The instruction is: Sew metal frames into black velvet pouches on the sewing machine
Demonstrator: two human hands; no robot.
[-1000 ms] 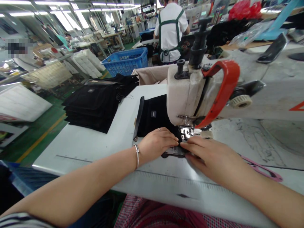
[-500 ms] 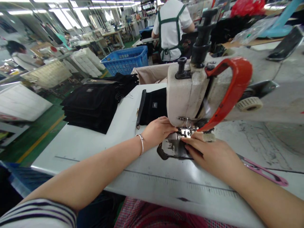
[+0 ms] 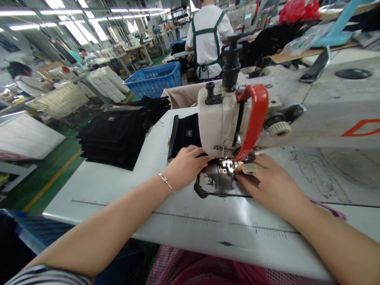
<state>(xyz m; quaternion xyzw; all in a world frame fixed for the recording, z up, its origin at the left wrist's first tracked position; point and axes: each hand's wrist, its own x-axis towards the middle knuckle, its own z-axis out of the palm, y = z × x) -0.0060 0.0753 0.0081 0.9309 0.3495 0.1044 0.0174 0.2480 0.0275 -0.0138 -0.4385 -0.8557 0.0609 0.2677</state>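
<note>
A black fabric piece point(image 3: 189, 133) with a small label and a dark strip along its left edge lies partly behind the head of the sewing machine point(image 3: 212, 126). My left hand point(image 3: 187, 168), a bracelet at its wrist, has its fingers together at the piece's near edge, left of the presser foot point(image 3: 228, 165). To the right of that foot is my right hand point(image 3: 270, 184). Its fingers are bent and close together low by the metal plate point(image 3: 221, 184); what lies between them is hidden. An orange-red guard point(image 3: 255, 118) hangs in front of the machine head.
A stack of black fabric pieces point(image 3: 113, 134) stands on the white table point(image 3: 166, 225) at left. Pink thread snips point(image 3: 332, 209) lie partly beneath my right forearm. Beyond are a blue basket point(image 3: 156, 79) and a person in a green-strapped apron point(image 3: 208, 39).
The view has turned a little, so the machine sits further left. My right hand has moved slightly rightward from the presser foot, and its forearm covers more of the snips. My left hand stays at the fabric.
</note>
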